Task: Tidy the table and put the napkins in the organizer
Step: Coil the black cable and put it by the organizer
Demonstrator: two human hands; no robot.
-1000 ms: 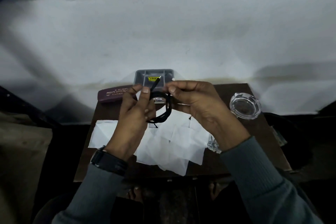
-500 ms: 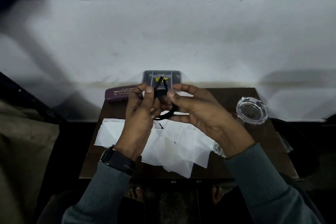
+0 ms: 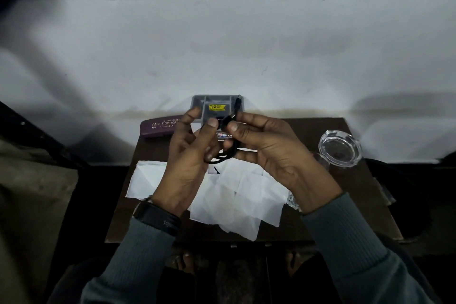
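Note:
Several white napkins (image 3: 237, 195) lie spread over the middle of the small dark table (image 3: 318, 131). A grey compartment organizer (image 3: 199, 102) with a yellow sticker stands at the table's far edge. Above the napkins I hold a coiled black cable (image 3: 228, 152) between both hands. My left hand (image 3: 190, 155) grips the coil from the left with thumb and fingers. My right hand (image 3: 276, 153) pinches the cable's plug end near the top, and the plug tip points up over the organizer.
A maroon spectacle case (image 3: 158, 127) lies at the table's back left. A clear glass ashtray (image 3: 339, 148) sits at the right edge. A small labelled item (image 3: 225, 135) lies between my hands. A white wall is behind the table.
Both hands have kept working the black cable, with the right fingers shifting along the plug end; the plug now points up and to the right. The napkins have not moved.

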